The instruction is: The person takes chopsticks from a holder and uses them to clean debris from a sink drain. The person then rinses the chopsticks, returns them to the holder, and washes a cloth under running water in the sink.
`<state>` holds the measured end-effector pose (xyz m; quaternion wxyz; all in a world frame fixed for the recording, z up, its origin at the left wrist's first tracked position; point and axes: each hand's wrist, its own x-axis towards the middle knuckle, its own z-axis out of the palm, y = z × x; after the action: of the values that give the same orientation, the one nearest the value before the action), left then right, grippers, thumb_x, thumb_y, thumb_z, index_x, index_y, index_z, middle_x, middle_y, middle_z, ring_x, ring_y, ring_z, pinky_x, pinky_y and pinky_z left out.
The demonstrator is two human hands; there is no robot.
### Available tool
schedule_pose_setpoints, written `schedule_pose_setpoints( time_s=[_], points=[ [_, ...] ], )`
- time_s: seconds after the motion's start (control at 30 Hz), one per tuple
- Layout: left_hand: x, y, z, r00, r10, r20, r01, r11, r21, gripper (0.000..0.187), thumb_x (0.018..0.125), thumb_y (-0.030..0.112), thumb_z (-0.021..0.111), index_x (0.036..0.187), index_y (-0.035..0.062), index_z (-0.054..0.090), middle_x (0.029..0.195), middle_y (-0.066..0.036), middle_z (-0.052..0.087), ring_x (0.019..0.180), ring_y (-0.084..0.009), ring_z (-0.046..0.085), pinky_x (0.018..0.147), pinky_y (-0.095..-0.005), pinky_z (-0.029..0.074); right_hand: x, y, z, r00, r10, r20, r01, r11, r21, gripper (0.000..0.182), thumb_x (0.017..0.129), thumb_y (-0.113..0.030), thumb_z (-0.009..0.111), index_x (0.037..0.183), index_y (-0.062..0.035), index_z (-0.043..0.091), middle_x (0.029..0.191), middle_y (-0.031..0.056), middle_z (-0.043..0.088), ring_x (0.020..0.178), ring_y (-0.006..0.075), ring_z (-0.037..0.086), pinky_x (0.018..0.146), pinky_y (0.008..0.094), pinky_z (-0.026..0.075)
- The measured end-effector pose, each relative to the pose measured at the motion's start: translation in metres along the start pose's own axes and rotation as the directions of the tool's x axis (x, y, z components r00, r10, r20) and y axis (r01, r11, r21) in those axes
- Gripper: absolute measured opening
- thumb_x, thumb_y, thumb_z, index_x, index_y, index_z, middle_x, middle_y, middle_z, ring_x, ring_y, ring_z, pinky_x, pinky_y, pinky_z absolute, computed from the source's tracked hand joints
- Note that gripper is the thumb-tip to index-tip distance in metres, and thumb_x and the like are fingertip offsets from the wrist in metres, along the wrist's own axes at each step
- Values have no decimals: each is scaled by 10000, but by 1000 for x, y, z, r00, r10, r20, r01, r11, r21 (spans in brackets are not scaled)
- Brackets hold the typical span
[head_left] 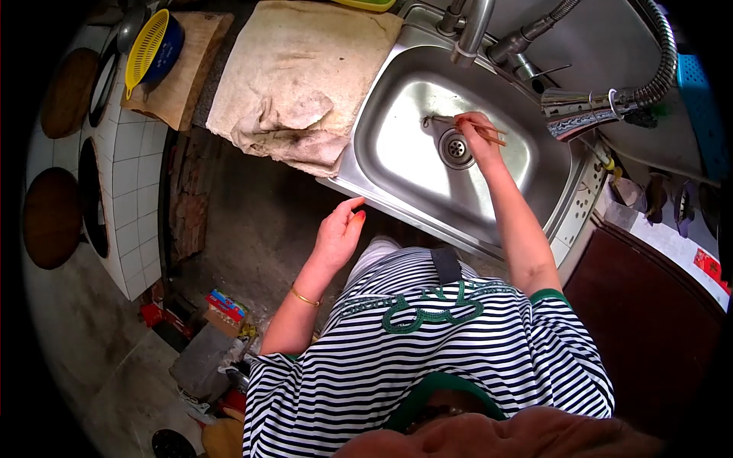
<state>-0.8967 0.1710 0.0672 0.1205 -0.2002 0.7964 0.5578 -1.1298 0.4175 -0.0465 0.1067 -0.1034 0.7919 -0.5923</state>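
My right hand (479, 136) is closed around a pair of brown chopsticks (498, 138) over the steel sink (412, 187). Their tips reach left to a small dark scrap (426, 122) on the basin floor, too small to name. Just under the hand lies the round drain strainer (456, 149). My left hand (341, 233) hangs in front of the counter, holding nothing, its index finger and thumb apart. The sink's front edge and the hanging corner of a stained beige cloth (298, 72) are nearest to it.
A metal faucet (475, 34) and a hose sprayer (584, 111) overhang the basin at the back and right. Left of the cloth, a wooden board (183, 76) carries a yellow colander (149, 49) with a blue bowl. Boxes (227, 309) and other clutter sit on the floor at lower left.
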Motion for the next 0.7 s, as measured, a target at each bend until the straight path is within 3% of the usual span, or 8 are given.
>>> schedule_pose_setpoints(
  time_s=[0.1, 0.33, 0.53, 0.7],
  points=[
    [0, -1, 0, 1000, 4, -10, -4, 1000, 4, 268, 888, 79, 515, 1148, 26, 552, 663, 36, 452, 594, -45, 413, 553, -196, 382, -7, 8, 4, 981, 183, -69, -152, 935, 321, 134, 816, -34, 509, 891, 29, 600, 909, 107, 566, 807, 197, 605, 750, 305, 500],
    [0, -6, -1, 1000, -13, -8, 13, 1000, 6, 273, 882, 75, 518, 1149, 29, 554, 660, 37, 449, 594, -47, 411, 554, -199, 381, -17, -2, 5, 959, 268, -93, -207, 885, 417, 192, 876, -68, 470, 975, 32, 600, 1023, 114, 519, 822, 198, 618, 761, 300, 514],
    [-2, -8, -5, 1000, -9, -5, 9, 1000, 21, 273, 884, 80, 520, 1150, 32, 553, 661, 33, 459, 601, -48, 422, 559, -204, 390, -13, -3, 18, 990, 129, -53, -111, 957, 267, 208, 890, -90, 466, 1000, 18, 606, 1041, 105, 502, 801, 189, 619, 732, 289, 516],
    [-4, -19, -9, 1000, 0, -26, 1, 1000, 25, 268, 886, 85, 523, 1146, 28, 554, 670, 25, 477, 602, -50, 433, 564, -205, 396, -3, 12, 15, 958, 281, -62, -244, 907, 344, 173, 877, -78, 491, 956, 33, 598, 970, 122, 559, 774, 191, 622, 688, 286, 530]
  ],
)
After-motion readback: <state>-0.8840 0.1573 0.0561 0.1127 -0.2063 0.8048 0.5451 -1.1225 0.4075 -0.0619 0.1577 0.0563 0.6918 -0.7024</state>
